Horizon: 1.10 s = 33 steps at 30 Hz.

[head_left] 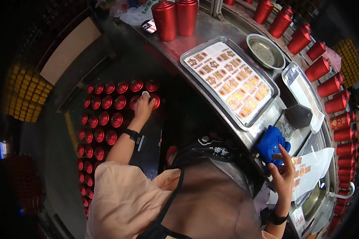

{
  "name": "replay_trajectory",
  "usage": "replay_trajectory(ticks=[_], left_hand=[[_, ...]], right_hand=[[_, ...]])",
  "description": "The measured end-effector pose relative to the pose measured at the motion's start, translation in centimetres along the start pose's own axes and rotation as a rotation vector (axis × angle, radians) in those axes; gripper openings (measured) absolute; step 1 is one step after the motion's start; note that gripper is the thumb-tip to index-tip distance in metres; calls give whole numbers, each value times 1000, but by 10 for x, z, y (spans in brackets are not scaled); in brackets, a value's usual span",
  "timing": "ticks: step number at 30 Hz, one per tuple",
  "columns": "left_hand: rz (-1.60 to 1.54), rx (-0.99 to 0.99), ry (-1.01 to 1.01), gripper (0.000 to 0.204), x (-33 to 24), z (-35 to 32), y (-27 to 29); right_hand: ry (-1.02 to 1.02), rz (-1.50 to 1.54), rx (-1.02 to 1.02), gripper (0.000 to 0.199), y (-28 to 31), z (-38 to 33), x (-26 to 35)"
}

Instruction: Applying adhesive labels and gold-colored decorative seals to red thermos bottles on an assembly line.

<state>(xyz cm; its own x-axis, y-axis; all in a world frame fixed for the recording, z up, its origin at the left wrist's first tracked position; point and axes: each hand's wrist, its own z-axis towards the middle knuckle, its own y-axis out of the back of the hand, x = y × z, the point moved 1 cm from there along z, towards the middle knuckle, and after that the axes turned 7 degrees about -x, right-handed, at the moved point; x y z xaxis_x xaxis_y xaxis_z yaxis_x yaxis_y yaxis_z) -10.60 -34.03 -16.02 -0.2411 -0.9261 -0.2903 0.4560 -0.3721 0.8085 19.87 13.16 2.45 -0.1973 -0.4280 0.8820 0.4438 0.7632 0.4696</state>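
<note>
My left hand [143, 107] reaches down into a batch of red round tins [107, 119] standing in rows on the floor. Its fingers curl over the lid of one red tin [156, 102] in the second row, and a white cover sits on one fingertip. A black band is on that wrist. My right hand [283, 175] is raised at the steel counter's near edge with fingers apart and nothing in it. It sits just below a blue cloth [270, 143] and over a white sheet of small gold labels [311, 167].
A steel tray [187, 55] on the counter holds a sheet of gold and orange labels. Beside it are a round steel bowl [265, 51], a second tray [303, 89] and a dark scoop [298, 115]. Red tins [175, 18] line the counter's back and right rim. Yellow tins [26, 93] are stacked at left.
</note>
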Motion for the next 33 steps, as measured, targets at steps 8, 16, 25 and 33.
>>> replay_trajectory(ticks=[8, 16, 25, 33], left_hand=[[106, 55, 38, 32, 17, -5, -29], [7, 112, 162, 28, 19, 1, -15], [578, -155, 536, 37, 108, 19, 45], [325, 114, 660, 31, 168, 2, 37]], right_hand=[[-2, -77, 16, 62, -17, 6, 17], [36, -109, 42, 60, -20, 13, 20], [-20, -113, -6, 58, -17, 12, 25], [-28, -143, 2, 56, -16, 10, 21]])
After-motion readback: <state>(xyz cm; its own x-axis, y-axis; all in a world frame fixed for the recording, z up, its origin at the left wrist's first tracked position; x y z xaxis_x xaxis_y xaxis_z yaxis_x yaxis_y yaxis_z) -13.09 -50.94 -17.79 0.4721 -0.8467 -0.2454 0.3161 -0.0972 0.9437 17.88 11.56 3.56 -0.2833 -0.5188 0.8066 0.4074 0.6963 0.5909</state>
